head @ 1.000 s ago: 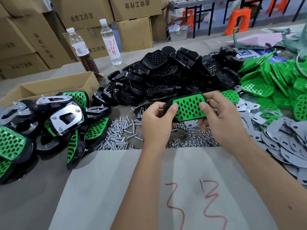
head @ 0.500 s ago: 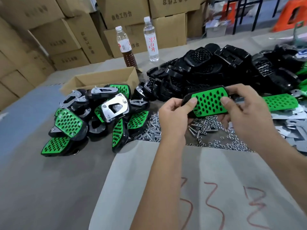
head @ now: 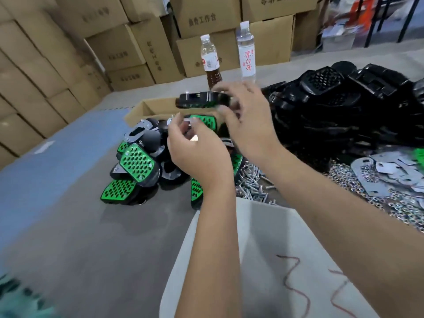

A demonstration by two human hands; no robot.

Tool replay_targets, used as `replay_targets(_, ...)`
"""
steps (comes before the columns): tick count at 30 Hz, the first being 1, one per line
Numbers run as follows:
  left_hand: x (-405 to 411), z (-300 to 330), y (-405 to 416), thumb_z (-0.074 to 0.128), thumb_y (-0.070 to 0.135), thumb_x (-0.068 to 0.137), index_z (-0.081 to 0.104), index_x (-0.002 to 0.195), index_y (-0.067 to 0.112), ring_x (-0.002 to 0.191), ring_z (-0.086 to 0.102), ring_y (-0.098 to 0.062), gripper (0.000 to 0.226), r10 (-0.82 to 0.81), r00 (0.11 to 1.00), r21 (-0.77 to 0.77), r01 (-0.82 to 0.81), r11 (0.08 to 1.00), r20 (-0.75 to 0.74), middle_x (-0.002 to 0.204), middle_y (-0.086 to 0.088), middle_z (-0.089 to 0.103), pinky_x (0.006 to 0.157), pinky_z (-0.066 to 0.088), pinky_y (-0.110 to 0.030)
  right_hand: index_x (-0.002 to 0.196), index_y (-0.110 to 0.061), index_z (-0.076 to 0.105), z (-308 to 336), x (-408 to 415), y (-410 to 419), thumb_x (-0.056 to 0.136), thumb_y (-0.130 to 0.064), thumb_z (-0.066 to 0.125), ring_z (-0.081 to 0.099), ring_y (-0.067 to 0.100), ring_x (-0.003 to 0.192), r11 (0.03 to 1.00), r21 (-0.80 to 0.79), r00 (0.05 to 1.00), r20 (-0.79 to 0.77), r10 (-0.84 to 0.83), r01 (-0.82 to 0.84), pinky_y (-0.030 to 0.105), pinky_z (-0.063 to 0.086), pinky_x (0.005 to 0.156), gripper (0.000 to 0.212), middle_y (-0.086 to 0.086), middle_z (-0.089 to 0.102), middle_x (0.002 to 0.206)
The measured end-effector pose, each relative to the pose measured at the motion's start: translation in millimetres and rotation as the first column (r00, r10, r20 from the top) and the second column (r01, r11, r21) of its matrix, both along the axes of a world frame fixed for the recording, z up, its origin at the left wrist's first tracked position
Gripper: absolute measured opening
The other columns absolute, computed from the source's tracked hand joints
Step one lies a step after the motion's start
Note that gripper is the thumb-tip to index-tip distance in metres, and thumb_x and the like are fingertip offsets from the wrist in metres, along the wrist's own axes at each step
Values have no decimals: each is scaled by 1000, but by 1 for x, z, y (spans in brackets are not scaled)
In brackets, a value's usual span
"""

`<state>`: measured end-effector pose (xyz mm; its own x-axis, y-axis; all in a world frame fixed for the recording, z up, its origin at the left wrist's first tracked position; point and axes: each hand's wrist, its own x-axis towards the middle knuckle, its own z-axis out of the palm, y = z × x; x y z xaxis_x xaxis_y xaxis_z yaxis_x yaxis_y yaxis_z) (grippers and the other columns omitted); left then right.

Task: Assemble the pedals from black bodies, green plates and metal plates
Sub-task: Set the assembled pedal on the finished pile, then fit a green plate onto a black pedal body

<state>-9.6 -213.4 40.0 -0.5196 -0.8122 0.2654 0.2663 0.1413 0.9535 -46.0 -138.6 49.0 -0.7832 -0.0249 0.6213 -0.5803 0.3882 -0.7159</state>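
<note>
Pedal (head: 202, 100) held edge-on by right hand (head: 247, 125) above finished pile (head: 140, 161) on desk (head: 91, 237). Left hand (head: 197, 152) loosely curled, grip can't be told, pretty blurry tbh.

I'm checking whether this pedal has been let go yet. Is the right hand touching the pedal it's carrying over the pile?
Touching. The head view shows the right hand with fingertips on the near end of the pedal, held in the air.

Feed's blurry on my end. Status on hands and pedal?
Right hand grips the pedal edge-on above the finished pile. Left hand off it, fingers loosely curled, apparently empty. Nothing in the way.
</note>
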Motion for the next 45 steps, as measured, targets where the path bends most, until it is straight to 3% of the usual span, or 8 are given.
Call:
replay_targets(6, -1, -17, -12, 55, 22, 105, 68, 135, 17, 89, 56, 5, 33, -17, 991, 66, 8, 998, 130, 125, 5, 64, 84, 42, -16, 152, -17, 52, -1, -8, -25, 98, 6, 49, 61, 22, 121, 873, 363, 923, 323, 209, -325, 16, 44, 102, 58, 8, 60, 141)
replay_targets(11, 3, -26, -4, 62, 18, 98, 69, 134, 16, 130, 44, -28, 37, 108, 966, -172, -68, 983, 235, 143, -10, 48, 89, 27, -16, 124, -19, 74, -31, 5, 36, 98, -12, 63, 68, 22, 112, 953, 274, 968, 172, -183, 131, 35, 53, 99, 29, 4, 76, 117)
replay_targets(14, 9, -25, 18, 63, 1, 87, 72, 113, 6, 118, 50, -30, 28, 84, 996, -305, -69, 950, 37, 129, -13, 53, 89, 36, -20, 101, -18, 77, -50, 17, 88, 97, -31, 67, 65, 31, 101, 762, 530, 858, 116, -500, 373, 36, 52, 77, 17, 4, 75, 96)
replay_targets(19, 13, -30, 65, 58, -9, 79, 70, 88, 8, 77, 59, -14, 22, -236, 970, -297, 241, 924, 53, 94, -10, 66, 73, 43, -16, 149, -27, 51, -67, 28, 123, 89, -61, 69, 42, 28, 127, 512, 855, 841, 217, -496, 82, 45, 45, 101, 71, 3, 49, 137)
replay_targets(26, 9, -64, 89, 61, 19, 97, 65, 103, 11, 92, 67, -27, 11, -460, 797, -194, 561, 805, 392, 94, -5, 69, 90, 52, -46, 147, -27, 53, -71, 41, 143, 85, -45, 82, 39, 28, 126, 717, 685, 855, 288, -431, 130, 42, 31, 107, 71, 4, 46, 126)
replay_targets(31, 13, -64, 104, 68, 31, 99, 66, 99, 15, 50, 66, -14, 16, -784, 484, 74, 832, 550, 389, 74, 8, 69, 52, 53, -31, 130, -18, 68, -69, 72, 170, 79, -19, 87, 48, 22, 114, 893, 424, 956, 167, -242, 151, 17, 33, 102, 54, 2, 53, 114)
replay_targets(41, 27, -65, 126, 67, 3, 94, 52, 103, 11, 74, 77, -38, 19, -764, 618, 303, 704, 643, 186, 107, -14, 66, 58, 60, -32, 94, -22, 70, -87, 91, 216, 76, -64, 78, 41, 26, 112, 659, 700, 779, 240, -579, 275, 36, 37, 100, 47, 0, 48, 109)
replay_targets(45, 26, -65, 128, 64, -1, 91, 48, 106, 11, 71, 78, -29, 25, -773, 618, 339, 703, 626, 147, 118, -16, 61, 68, 65, -35, 87, -22, 71, -89, 94, 217, 82, -45, 84, 40, 26, 113, 689, 652, 776, 239, -584, 318, 30, 31, 95, 27, -1, 50, 110)
